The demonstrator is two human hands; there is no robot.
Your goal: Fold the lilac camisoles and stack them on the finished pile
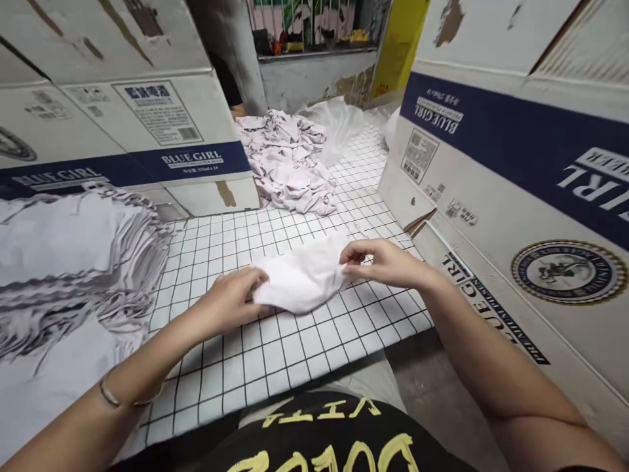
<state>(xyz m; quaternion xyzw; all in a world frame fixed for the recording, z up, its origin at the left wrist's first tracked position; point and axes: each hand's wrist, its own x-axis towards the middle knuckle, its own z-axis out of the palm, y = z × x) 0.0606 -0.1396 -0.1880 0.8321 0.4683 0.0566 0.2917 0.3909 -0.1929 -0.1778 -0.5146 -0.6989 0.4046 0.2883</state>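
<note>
The left hand (pixel 230 295) pinches the left end of a white fabric piece (pixel 304 272) between thumb and fingers, and the right hand (pixel 376 261) grips its right end between thumb and fingertips. The piece lies slightly rumpled between the two hands, close above or on the black-and-white checked tablecloth (pixel 319 354), nearer the table's near edge than its far end. A thin metal bangle (pixel 108 390) circles the left wrist, and a black shirt (pixel 324 452) with yellow lettering shows just below the near edge.

Along the table's left side, thick stacks of cut fabric pieces (pixel 98 242) run toward the near left corner, their edges wavy and uneven. Behind them stands a worn white-and-navy Blue Girl beer carton (pixel 147 121), its printed side facing the hands; its inside cannot be seen. Just beside that carton's right corner, toward the far end, is a loose heap of pale pinkish fabric (pixel 289 157), with a translucent plastic bag (pixel 339 128) behind and to its right; what the bag holds is unclear.

At the table's right edge stands a larger-looking Blue Girl carton (pixel 491 170), its lettering turned upside down, its contents likewise hidden. Beyond the far end is a barred window (pixel 314 23).
</note>
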